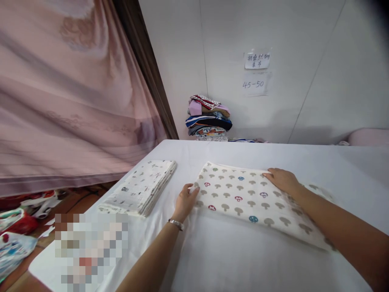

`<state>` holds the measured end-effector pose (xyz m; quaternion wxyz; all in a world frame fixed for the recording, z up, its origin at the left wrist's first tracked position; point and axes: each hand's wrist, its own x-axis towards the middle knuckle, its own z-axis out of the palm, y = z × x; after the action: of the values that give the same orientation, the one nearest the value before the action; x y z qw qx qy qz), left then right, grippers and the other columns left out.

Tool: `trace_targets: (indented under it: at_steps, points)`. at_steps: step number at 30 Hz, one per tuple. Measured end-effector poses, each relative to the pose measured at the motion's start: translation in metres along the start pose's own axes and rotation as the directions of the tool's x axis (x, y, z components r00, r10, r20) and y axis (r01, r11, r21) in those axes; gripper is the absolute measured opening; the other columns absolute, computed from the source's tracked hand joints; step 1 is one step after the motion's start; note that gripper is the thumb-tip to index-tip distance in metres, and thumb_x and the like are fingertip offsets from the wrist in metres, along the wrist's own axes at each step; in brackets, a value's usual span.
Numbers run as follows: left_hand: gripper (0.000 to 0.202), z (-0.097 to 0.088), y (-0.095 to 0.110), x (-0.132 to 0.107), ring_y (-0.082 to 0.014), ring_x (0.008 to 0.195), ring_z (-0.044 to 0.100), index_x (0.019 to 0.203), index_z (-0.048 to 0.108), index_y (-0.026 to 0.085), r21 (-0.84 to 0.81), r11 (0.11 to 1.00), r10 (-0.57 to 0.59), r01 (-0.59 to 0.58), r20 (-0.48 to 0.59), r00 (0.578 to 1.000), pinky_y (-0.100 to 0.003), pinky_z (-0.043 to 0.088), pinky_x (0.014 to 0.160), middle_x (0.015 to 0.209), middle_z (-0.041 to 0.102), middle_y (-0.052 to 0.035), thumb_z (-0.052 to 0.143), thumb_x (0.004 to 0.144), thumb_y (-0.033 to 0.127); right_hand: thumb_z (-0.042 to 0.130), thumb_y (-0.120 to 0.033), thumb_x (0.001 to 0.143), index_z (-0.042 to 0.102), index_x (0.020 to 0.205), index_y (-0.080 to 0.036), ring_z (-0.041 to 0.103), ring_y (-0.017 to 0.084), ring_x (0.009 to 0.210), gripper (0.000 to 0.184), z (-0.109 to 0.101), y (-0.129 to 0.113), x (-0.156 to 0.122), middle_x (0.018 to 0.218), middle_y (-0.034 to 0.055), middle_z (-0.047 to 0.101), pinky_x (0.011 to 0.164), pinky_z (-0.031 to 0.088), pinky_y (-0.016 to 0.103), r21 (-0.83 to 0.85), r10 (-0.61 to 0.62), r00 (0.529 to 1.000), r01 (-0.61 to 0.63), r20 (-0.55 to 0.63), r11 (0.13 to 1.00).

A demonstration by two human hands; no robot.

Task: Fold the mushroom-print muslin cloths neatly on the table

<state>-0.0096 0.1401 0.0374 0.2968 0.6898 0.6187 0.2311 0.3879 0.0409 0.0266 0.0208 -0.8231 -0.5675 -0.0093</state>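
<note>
A white cloth (231, 194) with grey, red and blue mushroom prints lies folded on the white-covered table (231, 259). Its right end is blurred and partly behind my right forearm. My left hand (184, 202), with a silver bracelet at the wrist, pinches the cloth's left edge between thumb and fingers. At the far edge, my right hand (282, 180) has its fingers closed on the cloth. To the left of my left hand sits a neat stack of folded printed cloths (139, 184).
A pile of folded fabrics (209, 117) stands beyond the table's far edge against the wall. Two paper notes (257, 73) are stuck there. A pink curtain (75, 101) hangs at left, above bags (15, 247) on the floor. A pixelated patch covers the table's near left corner.
</note>
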Motion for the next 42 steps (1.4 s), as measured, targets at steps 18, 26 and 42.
trace_targets:
  at_steps: [18, 26, 42]
  points:
    - [0.024, 0.047, 0.092, 0.097, -0.0204, 0.11, 0.046, 0.104, 0.062, 0.02, 0.372, 0.594, 0.632, -0.713, 0.332, 0.7, -0.034, 0.036, 0.094, 0.11, 0.061, -0.0055, 0.049, 0.083, 0.019, 0.023, -0.056, 0.087, 0.062, 0.107, -0.021, 0.058, 0.028, 0.097, 0.056, 0.006, 0.038, -0.006, 0.11, 0.0095, 0.064, 0.075, 0.043, 0.037, 0.12, 0.036, 0.999, -0.036, 0.008, 0.992]
    - [0.018, 0.063, 0.104, 0.114, -0.0218, 0.107, 0.046, 0.091, 0.065, 0.019, 0.355, 0.555, 0.628, -0.753, 0.415, 0.658, -0.035, 0.034, 0.095, 0.1, 0.061, -0.0079, 0.049, 0.083, 0.022, 0.023, -0.053, 0.088, 0.063, 0.103, -0.022, 0.059, 0.027, 0.095, 0.053, 0.002, 0.036, -0.009, 0.105, 0.0076, 0.066, 0.074, 0.042, 0.036, 0.125, 0.019, 1.0, -0.018, -0.012, 0.992]
    - [0.023, 0.085, 0.104, 0.12, -0.0188, 0.093, 0.055, 0.091, 0.059, 0.017, 0.452, 0.664, 0.501, -0.595, 0.322, 0.803, -0.032, 0.033, 0.089, 0.094, 0.064, -0.0075, 0.037, 0.088, 0.021, 0.024, -0.055, 0.088, 0.064, 0.101, -0.024, 0.059, 0.025, 0.092, 0.052, -0.002, 0.039, -0.007, 0.103, 0.0067, 0.066, 0.07, 0.042, 0.034, 0.163, -0.034, 0.999, 0.027, 0.041, 0.986]
